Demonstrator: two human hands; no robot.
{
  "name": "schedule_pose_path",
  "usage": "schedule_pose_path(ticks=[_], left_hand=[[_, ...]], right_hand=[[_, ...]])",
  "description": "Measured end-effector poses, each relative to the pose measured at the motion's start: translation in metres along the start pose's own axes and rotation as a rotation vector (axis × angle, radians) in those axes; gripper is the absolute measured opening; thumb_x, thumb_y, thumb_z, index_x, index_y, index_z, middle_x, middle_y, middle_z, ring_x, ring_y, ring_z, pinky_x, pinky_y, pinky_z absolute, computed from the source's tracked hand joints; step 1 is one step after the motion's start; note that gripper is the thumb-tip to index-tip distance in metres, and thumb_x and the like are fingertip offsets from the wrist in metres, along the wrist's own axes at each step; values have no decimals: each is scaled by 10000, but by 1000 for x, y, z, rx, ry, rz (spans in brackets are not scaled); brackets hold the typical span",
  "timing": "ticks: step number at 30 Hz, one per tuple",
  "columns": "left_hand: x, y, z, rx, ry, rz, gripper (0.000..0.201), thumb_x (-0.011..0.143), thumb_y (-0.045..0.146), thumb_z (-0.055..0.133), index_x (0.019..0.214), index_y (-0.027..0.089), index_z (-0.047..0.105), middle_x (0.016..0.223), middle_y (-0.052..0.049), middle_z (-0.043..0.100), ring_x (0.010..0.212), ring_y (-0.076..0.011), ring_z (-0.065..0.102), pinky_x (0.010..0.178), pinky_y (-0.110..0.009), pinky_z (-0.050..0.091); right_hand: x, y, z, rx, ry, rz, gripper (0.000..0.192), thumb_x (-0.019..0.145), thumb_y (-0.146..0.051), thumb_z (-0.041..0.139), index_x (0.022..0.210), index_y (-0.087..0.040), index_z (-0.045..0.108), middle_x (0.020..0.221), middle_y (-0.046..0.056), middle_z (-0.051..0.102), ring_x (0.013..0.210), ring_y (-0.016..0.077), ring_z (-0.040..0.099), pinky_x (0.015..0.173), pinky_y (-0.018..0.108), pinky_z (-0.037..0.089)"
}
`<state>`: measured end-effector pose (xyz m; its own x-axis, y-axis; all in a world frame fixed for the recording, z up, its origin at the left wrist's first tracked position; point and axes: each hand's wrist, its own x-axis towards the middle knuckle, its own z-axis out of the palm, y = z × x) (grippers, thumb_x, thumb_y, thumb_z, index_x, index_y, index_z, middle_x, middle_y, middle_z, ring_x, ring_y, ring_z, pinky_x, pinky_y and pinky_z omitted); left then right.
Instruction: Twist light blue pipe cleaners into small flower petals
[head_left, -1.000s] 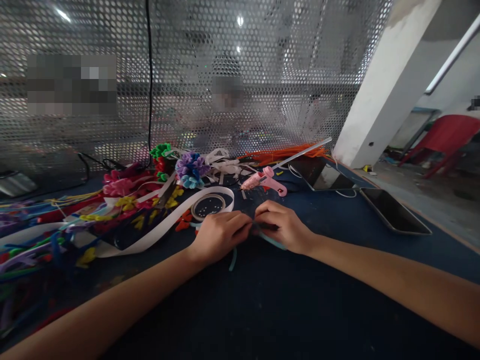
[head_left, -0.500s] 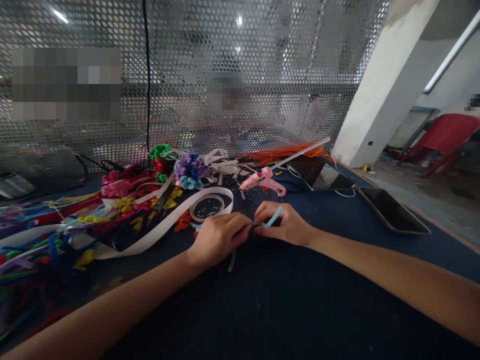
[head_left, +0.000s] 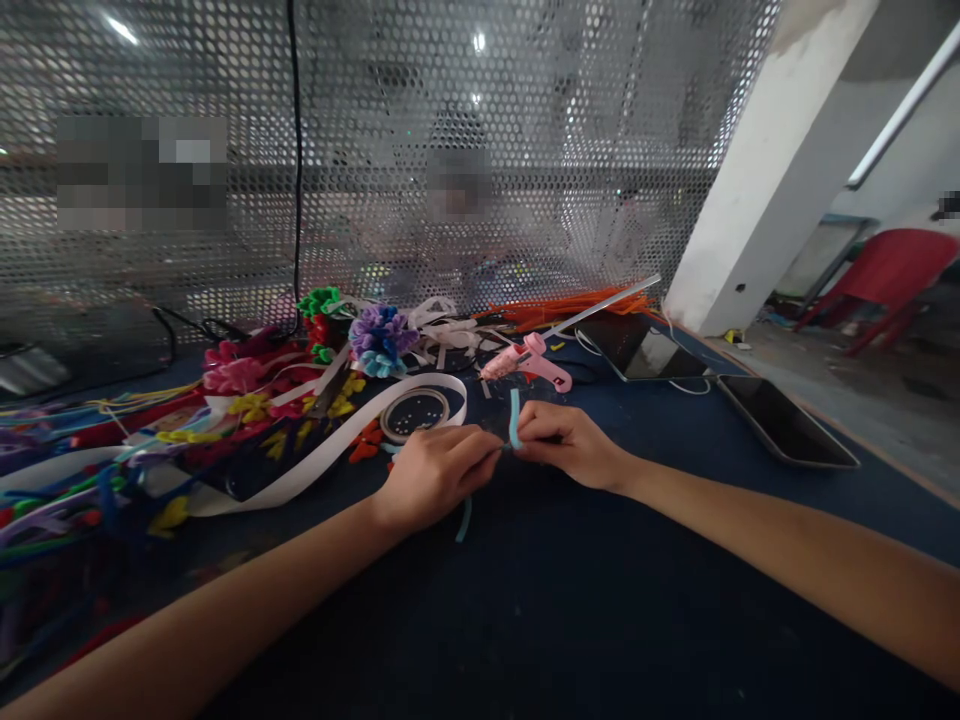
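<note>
A light blue pipe cleaner point(head_left: 514, 415) runs between my two hands above the dark blue tabletop. My left hand point(head_left: 439, 475) is closed on it, and a bluish end hangs below the palm. Opposite, my right hand point(head_left: 566, 443) pinches the same pipe cleaner close to the left fingertips. Its free end stands upright beside the right fingers. What lies inside the left fingers is hidden. Just behind the left hand is a round dish point(head_left: 414, 412) with small pale bits in it. A pink glue gun point(head_left: 529, 360) with a clear glue stick lies beyond the hands.
On the left are a loose white ribbon point(head_left: 289, 480) and a pile of colourful pipe-cleaner flowers point(head_left: 232, 370). Orange pipe cleaners point(head_left: 577, 308) lie at the back, by a perforated metal screen point(head_left: 360, 100). A tablet point(head_left: 645, 345) and a phone-like device point(head_left: 787, 420) lie to the right.
The free end of the light blue pipe cleaner has swung from slanting right to upright. My right fingers have shifted slightly around it; the left hand has barely moved.
</note>
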<state>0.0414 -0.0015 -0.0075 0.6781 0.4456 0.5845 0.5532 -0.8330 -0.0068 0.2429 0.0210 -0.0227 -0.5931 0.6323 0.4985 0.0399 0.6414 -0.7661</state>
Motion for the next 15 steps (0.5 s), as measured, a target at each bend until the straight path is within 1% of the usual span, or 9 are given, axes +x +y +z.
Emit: schedule_pose_path(ticks=[4, 6, 8, 9, 10, 12, 13, 15], left_hand=[[-2, 1, -2, 81, -14, 160, 190, 879, 181, 412, 742, 149, 540, 591, 6, 532, 508, -101, 456, 458, -230, 335], [-2, 2, -4, 118, -30, 207, 208, 881, 173, 395, 726, 154, 532, 581, 8, 531, 501, -102, 443, 448, -234, 319], [-2, 4, -5, 155, -42, 215, 220, 885, 161, 375, 735, 158, 536, 573, 12, 529, 497, -100, 439, 445, -232, 315], [-2, 4, -5, 170, -42, 212, 227, 885, 156, 370, 730, 159, 535, 566, 15, 524, 493, -98, 436, 443, -229, 312], [-1, 5, -5, 180, -42, 208, 230, 885, 154, 370, 722, 159, 532, 562, 17, 521, 490, -96, 434, 442, -227, 311], [-1, 5, -4, 188, -44, 197, 226, 886, 167, 381, 712, 158, 526, 565, 19, 523, 488, -94, 435, 440, -224, 308], [0, 5, -4, 194, -45, 181, 227, 886, 176, 387, 704, 158, 522, 564, 19, 522, 487, -95, 436, 439, -224, 306], [0, 5, -2, 196, -50, 133, 238, 885, 182, 388, 687, 157, 517, 558, 18, 518, 489, -96, 443, 438, -222, 310]], right_hand=[[1, 2, 1, 42, -18, 31, 62, 770, -242, 628, 750, -192, 658, 739, -11, 556, 689, 94, 538, 651, 244, 431], [1, 2, 2, 57, -28, 58, 76, 750, -251, 648, 720, -182, 658, 719, -11, 559, 664, 91, 538, 622, 236, 427], [0, 3, 4, 83, -26, 99, 92, 741, -260, 654, 706, -174, 649, 711, -10, 555, 652, 89, 531, 594, 225, 422], [0, 2, 5, 115, -10, 122, 90, 737, -262, 657, 728, -174, 640, 707, -13, 549, 647, 87, 527, 584, 220, 422], [0, 2, 6, 158, 15, 144, 100, 730, -261, 662, 770, -178, 625, 711, -18, 543, 641, 85, 522, 573, 214, 424], [-2, 0, 9, 225, 84, 174, 188, 712, -258, 679, 857, -191, 581, 744, -26, 537, 594, 69, 500, 529, 199, 419], [-3, -1, 10, 217, 115, 172, 208, 713, -257, 678, 876, -196, 563, 763, -26, 538, 562, 60, 483, 502, 192, 411], [-4, -3, 11, 93, 153, 108, 138, 744, -243, 648, 849, -197, 571, 794, -14, 553, 563, 62, 487, 503, 198, 415]])
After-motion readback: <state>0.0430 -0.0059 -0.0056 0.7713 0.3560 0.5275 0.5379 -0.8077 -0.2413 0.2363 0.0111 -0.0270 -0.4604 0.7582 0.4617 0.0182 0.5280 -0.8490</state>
